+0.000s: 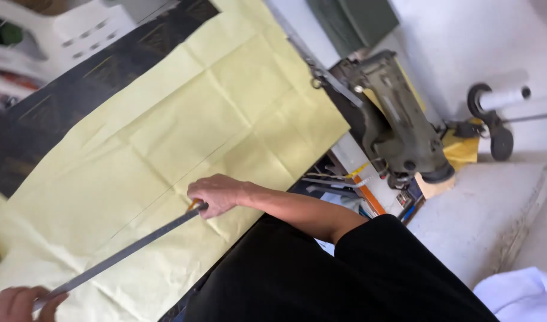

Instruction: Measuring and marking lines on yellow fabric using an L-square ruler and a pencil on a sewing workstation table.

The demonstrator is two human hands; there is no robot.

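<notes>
I see a long grey metal ruler (121,254) lying slantwise on creased pale yellow fabric (184,137), a thin straight drawn line (166,194) just beside it, fabric spread flat, an orange-tipped marker (193,204) at the ruler's upper end

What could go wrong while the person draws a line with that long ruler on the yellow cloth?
The ruler is long and pinned only at its ends by the left hand and right hand, so its middle might slide and bend the line. The yellow cloth has creases, which could make the mark wobble. The cloth's edge also lies beside the sewing machine and might snag there.
</notes>
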